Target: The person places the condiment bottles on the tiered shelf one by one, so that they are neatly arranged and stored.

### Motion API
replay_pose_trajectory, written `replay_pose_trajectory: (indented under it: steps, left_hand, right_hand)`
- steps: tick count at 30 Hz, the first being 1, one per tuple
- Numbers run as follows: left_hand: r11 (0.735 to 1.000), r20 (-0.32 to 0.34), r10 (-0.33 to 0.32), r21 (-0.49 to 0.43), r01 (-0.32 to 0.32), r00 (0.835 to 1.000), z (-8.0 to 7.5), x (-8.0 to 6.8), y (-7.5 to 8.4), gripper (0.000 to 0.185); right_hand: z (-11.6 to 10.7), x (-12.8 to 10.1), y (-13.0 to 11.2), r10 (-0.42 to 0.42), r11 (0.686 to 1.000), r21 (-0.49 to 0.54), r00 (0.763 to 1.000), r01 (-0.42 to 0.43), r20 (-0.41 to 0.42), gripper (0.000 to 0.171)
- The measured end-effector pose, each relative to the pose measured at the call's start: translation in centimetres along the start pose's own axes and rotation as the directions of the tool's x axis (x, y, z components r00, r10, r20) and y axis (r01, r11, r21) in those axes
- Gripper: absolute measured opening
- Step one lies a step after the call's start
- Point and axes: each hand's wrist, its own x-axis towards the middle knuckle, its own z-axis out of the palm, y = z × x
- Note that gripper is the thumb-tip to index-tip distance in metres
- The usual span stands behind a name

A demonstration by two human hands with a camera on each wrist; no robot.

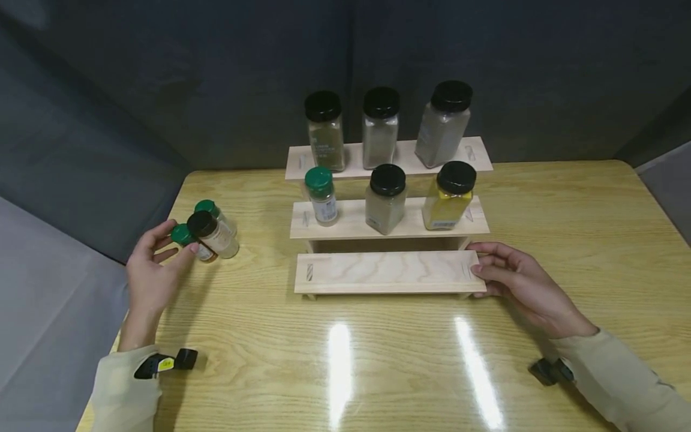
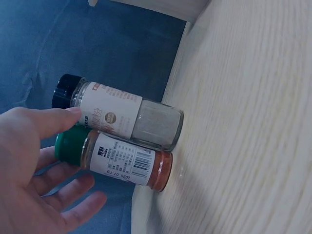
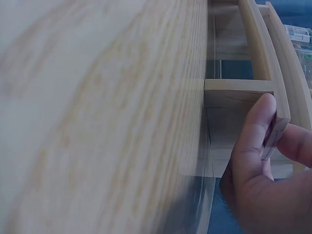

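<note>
At the left of the table my left hand (image 1: 153, 264) has its thumb and fingers around the green cap of a small spice jar (image 2: 129, 163) with reddish contents, which stands on the table. Close against that jar is a taller black-capped spice jar (image 2: 122, 114) with a pale label. Another green-capped jar (image 1: 224, 223) stands just behind them. My right hand (image 1: 526, 288) grips the right end of the lowest tier of a wooden spice rack (image 1: 388, 270); in the right wrist view its thumb and fingers pinch the end of the board (image 3: 280, 122).
On the middle tier stand a green-capped jar (image 1: 325, 207), a black-capped jar (image 1: 385, 207) and a yellow-labelled jar (image 1: 447, 207). The top tier bears three tall black-capped jars, among them a greenish one (image 1: 327, 141). Dark cloth (image 1: 243, 78) hangs behind the table (image 1: 259, 348).
</note>
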Motion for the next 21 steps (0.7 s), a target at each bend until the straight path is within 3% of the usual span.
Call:
replay_pose_trajectory:
  steps: [4,12,21]
  left_hand:
    - [1.000,0.014,-0.027,0.016,0.027,1.000,0.13,0.14,-0.13,0.062]
    - [0.999,0.002,0.015,-0.029,-0.015,1.000,0.34,0.29,-0.44,0.058]
    - [0.999,-0.005,0.010,-0.045,-0.010,1.000,0.57,0.62,-0.58,0.055]
  right_hand:
    - [0.04,0.00,-0.01,0.002,1.000,-0.004,1.000,-0.002,-0.004,0.032]
    - [0.04,-0.05,-0.01,0.004,1.000,-0.015,1.000,-0.004,-0.006,0.032]
    - [0.07,-0.04,-0.11,0.013,1.000,-0.028,1.000,-0.014,-0.019,0.032]
